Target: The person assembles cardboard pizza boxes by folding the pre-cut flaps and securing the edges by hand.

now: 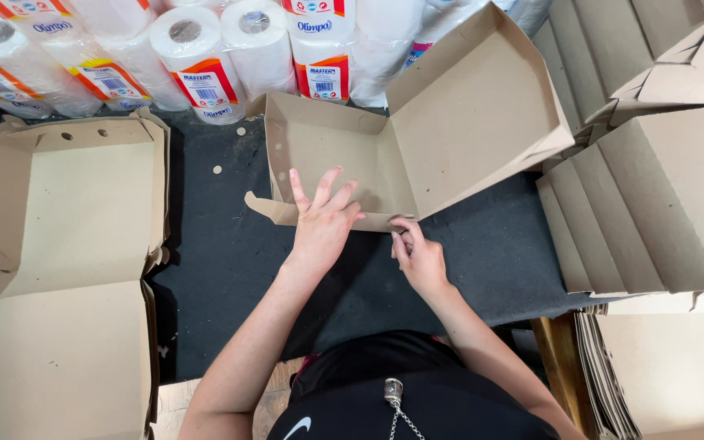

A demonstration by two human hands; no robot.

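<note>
While the cardboard box [417, 138] lies half-formed on the dark table [230, 269], lid up, its front flap should fold cleanly if the panel stays pinned and the crease is pressed evenly along its length. Left hand [323, 224]: grip wide, fingers splayed flat on the panel. Right hand [417, 257]: grip narrow, fingertips pinching the flap's edge.

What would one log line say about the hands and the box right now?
left hand: flat on front flap | right hand: pinching flap edge | cardboard box: half-folded, lid open | dark mat: underneath
</note>
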